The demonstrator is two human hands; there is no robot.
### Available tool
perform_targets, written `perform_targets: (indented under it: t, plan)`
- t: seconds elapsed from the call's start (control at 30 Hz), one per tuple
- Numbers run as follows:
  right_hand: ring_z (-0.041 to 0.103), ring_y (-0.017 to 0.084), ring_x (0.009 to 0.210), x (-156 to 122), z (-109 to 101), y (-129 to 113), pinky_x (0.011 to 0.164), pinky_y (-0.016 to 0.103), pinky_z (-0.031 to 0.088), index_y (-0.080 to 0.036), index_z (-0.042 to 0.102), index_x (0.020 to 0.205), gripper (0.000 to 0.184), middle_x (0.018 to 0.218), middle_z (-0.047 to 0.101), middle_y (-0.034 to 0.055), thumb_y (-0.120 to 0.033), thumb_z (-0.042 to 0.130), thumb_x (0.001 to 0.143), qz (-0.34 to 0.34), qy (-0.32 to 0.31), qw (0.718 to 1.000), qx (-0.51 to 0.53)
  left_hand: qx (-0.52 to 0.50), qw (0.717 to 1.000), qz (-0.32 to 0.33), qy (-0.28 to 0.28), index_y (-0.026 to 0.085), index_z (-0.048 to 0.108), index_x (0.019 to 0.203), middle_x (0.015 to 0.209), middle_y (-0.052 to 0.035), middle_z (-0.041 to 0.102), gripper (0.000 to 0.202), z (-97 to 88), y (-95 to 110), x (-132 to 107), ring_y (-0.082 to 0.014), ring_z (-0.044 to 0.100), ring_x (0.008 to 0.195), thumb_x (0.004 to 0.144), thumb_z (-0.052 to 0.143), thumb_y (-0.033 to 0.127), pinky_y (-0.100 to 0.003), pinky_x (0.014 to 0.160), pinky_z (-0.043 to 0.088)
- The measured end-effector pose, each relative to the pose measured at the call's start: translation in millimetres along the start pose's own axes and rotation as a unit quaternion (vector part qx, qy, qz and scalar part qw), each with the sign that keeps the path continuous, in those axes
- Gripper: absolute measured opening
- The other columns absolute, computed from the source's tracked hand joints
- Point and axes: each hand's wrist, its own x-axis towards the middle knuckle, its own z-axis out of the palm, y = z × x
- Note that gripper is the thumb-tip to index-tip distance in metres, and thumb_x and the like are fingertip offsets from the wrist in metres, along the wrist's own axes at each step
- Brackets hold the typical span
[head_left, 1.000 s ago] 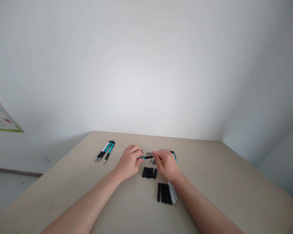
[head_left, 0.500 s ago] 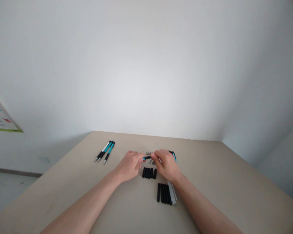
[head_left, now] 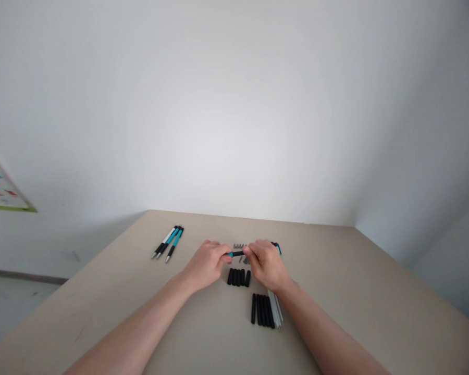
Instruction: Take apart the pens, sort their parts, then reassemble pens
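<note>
Between my two hands is a pen barrel [head_left: 237, 253], blue at its left end and black toward the right, held roughly level above the table. My left hand [head_left: 211, 264] is closed on the blue end. The fingers of my right hand [head_left: 264, 263] pinch the black end, and its tip is hidden by them. Just below lies a row of short black grips [head_left: 238, 277]. Small metal springs [head_left: 239, 246] and grey tips [head_left: 246, 260] lie behind and under the barrel, partly covered by my right hand.
Three pens [head_left: 168, 244], one white and two blue, lie at the left on the beige table [head_left: 203, 333]. Longer black tubes [head_left: 262, 310] and white refills [head_left: 275, 311] lie near my right forearm. Blue and black pen parts [head_left: 278, 248] show behind my right hand. A wall stands behind.
My hands stay almost in place, the right shifting very slightly. Slightly more of the blue part shows beside my left fingers. Both hands still hold the barrel.
</note>
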Motion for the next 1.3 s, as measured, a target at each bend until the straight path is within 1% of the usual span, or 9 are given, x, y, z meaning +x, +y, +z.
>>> perform_targets:
  t: [0.1, 0.17, 0.33, 0.4, 0.53, 0.7, 0.93, 1.3]
  plan:
    - [0.042, 0.013, 0.055, -0.2, -0.2, -0.3, 0.059, 0.027, 0.026, -0.019, 0.042, 0.056, 0.043, 0.053, 0.047, 0.0011, -0.030, 0.033, 0.096, -0.001, 0.007, 1.000, 0.002, 0.010, 1.000, -0.002, 0.017, 0.018, 0.063, 0.080, 0.073, -0.0026, 0.065, 0.013, 1.2, -1.3, -0.4, -0.0178, 0.056, 0.074, 0.086, 0.051, 0.016, -0.030, 0.075, 0.039]
    - [0.041, 0.013, 0.055, 0.2, -0.1, -0.5, 0.059, 0.027, 0.025, -0.019, 0.042, 0.056, 0.042, 0.053, 0.047, 0.0010, -0.030, 0.033, 0.096, 0.002, 0.009, 1.000, 0.004, 0.011, 1.000, 0.006, 0.021, 0.018, 0.063, 0.081, 0.075, -0.0030, 0.066, 0.015, 0.5, -0.6, -1.0, -0.0182, 0.055, 0.076, 0.088, 0.050, 0.017, -0.031, 0.076, 0.039]
    - [0.042, 0.014, 0.056, 1.1, 0.1, -1.3, 0.059, 0.027, 0.025, -0.018, 0.041, 0.057, 0.040, 0.054, 0.048, 0.0010, -0.028, 0.035, 0.095, 0.004, 0.007, 1.000, 0.002, 0.021, 0.999, 0.036, -0.009, 0.019, 0.063, 0.095, 0.086, -0.0044, 0.067, 0.024, -2.6, 4.0, -1.7, -0.0198, 0.054, 0.085, 0.092, 0.039, 0.015, -0.033, 0.079, 0.040]
    - [0.042, 0.014, 0.055, 0.7, 0.0, -1.8, 0.059, 0.027, 0.024, -0.018, 0.040, 0.056, 0.040, 0.053, 0.047, 0.0010, -0.028, 0.035, 0.095, -0.001, 0.010, 1.000, 0.000, 0.024, 0.999, 0.037, -0.007, 0.018, 0.064, 0.091, 0.087, -0.0050, 0.067, 0.023, -2.2, 4.2, -1.0, -0.0200, 0.053, 0.086, 0.091, 0.040, 0.015, -0.034, 0.080, 0.040]
    - [0.041, 0.013, 0.055, 0.0, 0.6, -1.7, 0.059, 0.027, 0.024, -0.019, 0.039, 0.056, 0.040, 0.053, 0.047, 0.0007, -0.027, 0.035, 0.095, -0.004, 0.012, 1.000, 0.000, 0.009, 0.999, 0.041, 0.023, 0.017, 0.065, 0.083, 0.085, -0.0053, 0.066, 0.021, -0.3, 2.1, 0.6, -0.0200, 0.052, 0.085, 0.090, 0.045, 0.015, -0.035, 0.079, 0.041]
    - [0.042, 0.013, 0.055, 0.5, 1.1, -0.3, 0.059, 0.027, 0.024, -0.018, 0.040, 0.056, 0.041, 0.053, 0.047, 0.0010, -0.027, 0.035, 0.095, -0.003, 0.011, 1.000, -0.003, -0.011, 0.998, 0.046, 0.045, 0.018, 0.065, 0.079, 0.085, -0.0041, 0.067, 0.016, -0.7, 0.6, 1.4, -0.0196, 0.052, 0.085, 0.086, 0.051, 0.013, -0.035, 0.081, 0.041]
    - [0.043, 0.013, 0.054, -0.2, -0.1, 0.0, 0.059, 0.027, 0.024, -0.018, 0.041, 0.056, 0.041, 0.053, 0.048, 0.0006, -0.028, 0.035, 0.095, 0.003, 0.009, 1.000, -0.002, -0.016, 0.997, 0.041, 0.060, 0.018, 0.062, 0.075, 0.082, -0.0024, 0.065, 0.011, -2.1, 1.4, 0.7, -0.0193, 0.051, 0.084, 0.082, 0.057, 0.011, -0.035, 0.081, 0.041]
    - [0.042, 0.013, 0.054, 0.7, 0.2, -1.9, 0.060, 0.027, 0.025, -0.018, 0.041, 0.055, 0.042, 0.053, 0.047, 0.0006, -0.028, 0.035, 0.095, 0.009, 0.007, 1.000, 0.000, -0.002, 0.997, 0.022, 0.074, 0.018, 0.057, 0.073, 0.083, -0.0036, 0.061, 0.008, -2.8, 2.7, 0.5, -0.0203, 0.052, 0.085, 0.079, 0.060, 0.013, -0.036, 0.080, 0.040]
